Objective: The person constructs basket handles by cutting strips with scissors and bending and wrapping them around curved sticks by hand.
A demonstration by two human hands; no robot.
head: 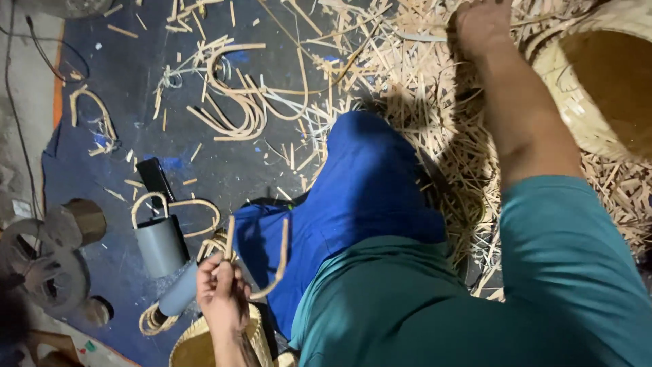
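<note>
A dark blue mat [224, 170] covers the floor on the left side of the frame. A big heap of pale cane scraps and strips [435, 122] fills the upper right. The person's knee in bright blue cloth [360, 183] sits in the middle, with a teal shirt sleeve [570, 272] at the lower right.

A large round woven basket [598, 81] lies at the right edge, its mouth open toward the camera. The right hand [482, 24] is at the top of the frame, down in the cane scraps just beside the basket; I cannot tell if it is gripping anything.

A bundle of bent cane loops [234, 102] lies on the mat at the upper middle. A small grey cup with a cane handle [159, 241] stands at the lower left.

The left hand [221, 292], at the bottom middle, has its fingers closed around a thin U-shaped bent cane strip [275, 265], held up above a small woven basket [197, 343] at the bottom edge.
</note>
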